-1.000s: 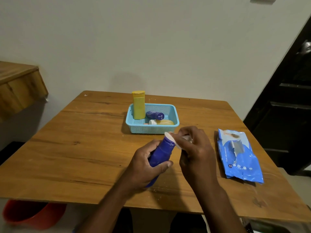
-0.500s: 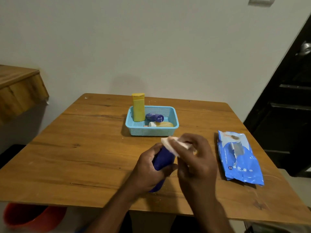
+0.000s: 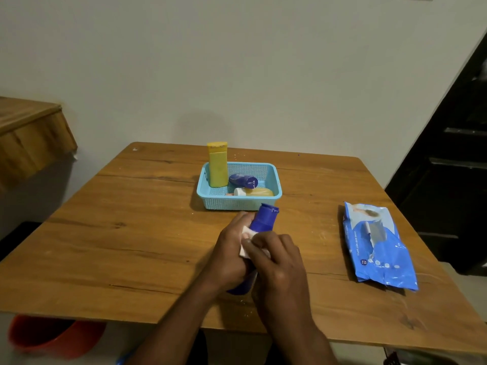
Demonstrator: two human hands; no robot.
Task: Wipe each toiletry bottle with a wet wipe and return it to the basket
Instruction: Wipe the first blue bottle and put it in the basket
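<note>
Blue plastic toiletry bottle (image 3: 264, 219) with its cap end pointing toward the far edge lies tilted in both hands above the middle of the wooden table (image 3: 131, 246), just short of the basket. Only its neck, cap and a sliver of its rounded base near the wrists show; the body is covered by the hands. The left hand (image 3: 232, 256) curls round the bottle from the left side, fingers wrapped under it and mostly out of sight. The right hand (image 3: 279, 270) lies over the bottle's middle, its fingers curled and pressing a small white wet wipe (image 3: 247, 243) against the bottle. Most of the wipe is hidden between the two hands, with only a folded corner visible.

Toward the far edge sits a light blue perforated plastic basket (image 3: 208, 198). In its far left corner a tall yellow bottle (image 3: 218, 165) stands upright. Beside it a short dark blue bottle (image 3: 242, 180) lies on its side, and along the near wall lies a pale yellow bottle with a white cap (image 3: 254, 192), partly hidden by the basket's rim.

Near the right edge lies a blue wet-wipe pack (image 3: 379, 246), flat, its print too small to read. Below the near left corner, a red rounded object (image 3: 52, 335) is cut off by the tabletop.
</note>
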